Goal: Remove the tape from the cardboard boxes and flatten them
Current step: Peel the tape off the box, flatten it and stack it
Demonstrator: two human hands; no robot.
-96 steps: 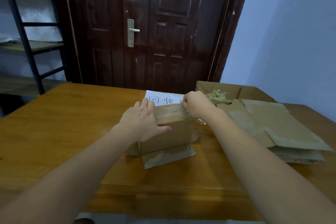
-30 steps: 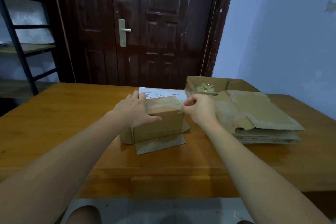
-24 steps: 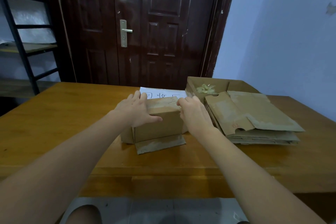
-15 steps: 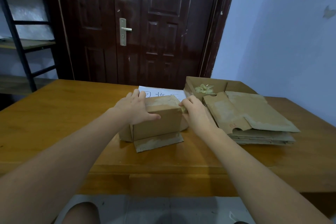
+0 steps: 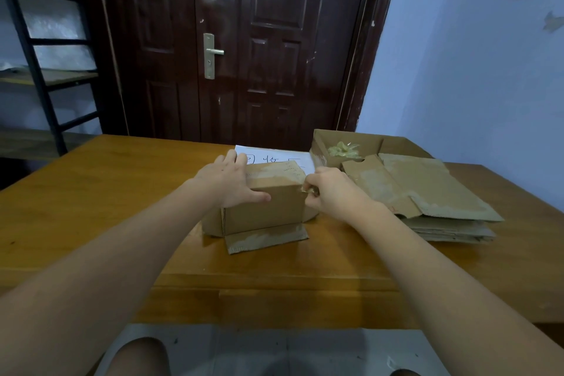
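A small brown cardboard box (image 5: 268, 204) stands on the wooden table (image 5: 91, 192), its bottom flap spread flat toward me. My left hand (image 5: 227, 180) rests on the box's top left, fingers over the far edge and thumb on the front face. At the box's upper right corner my right hand (image 5: 328, 192) pinches a bit of pale tape (image 5: 305, 189). A strip of tape (image 5: 274, 172) runs across the box's top.
A stack of flattened boxes (image 5: 427, 201) lies to the right. Behind it an open box (image 5: 320, 143) holds a wad of removed tape (image 5: 343, 149). A white sheet with writing (image 5: 274, 157) lies behind the small box. A dark door and a metal shelf stand beyond the table.
My right hand left the tape wad in the open box, came back to the small box's right corner and now pinches tape there. My left hand stayed on the box.
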